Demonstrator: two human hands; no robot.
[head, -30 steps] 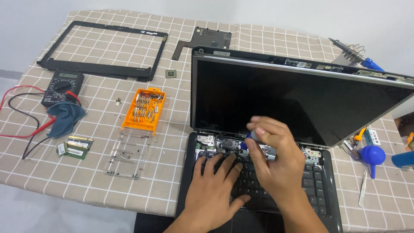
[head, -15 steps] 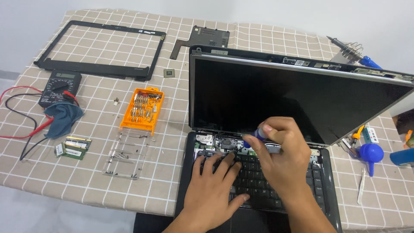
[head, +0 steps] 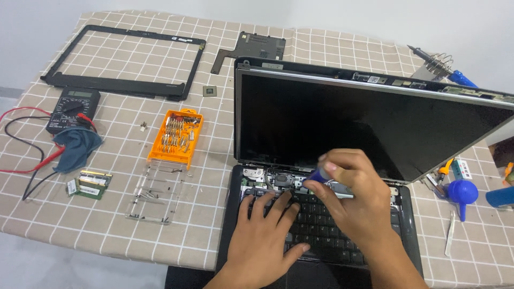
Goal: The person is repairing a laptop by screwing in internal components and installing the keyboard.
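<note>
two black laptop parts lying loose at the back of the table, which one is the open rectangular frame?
The screen bezel at the back left: a hollow frame with the checked cloth showing through. The cover panel beside it is smaller and solid.

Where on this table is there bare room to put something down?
Bare cloth lies inside the bezel frame, between the bit case and the laptop, and along the near-left edge below the memory sticks. The right end, by the blower, is crowded.

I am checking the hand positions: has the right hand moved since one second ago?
Yes, slightly. The right hand with its blue-handled screwdriver has shifted toward the hinge strip of the laptop, nearer the screen.
</note>
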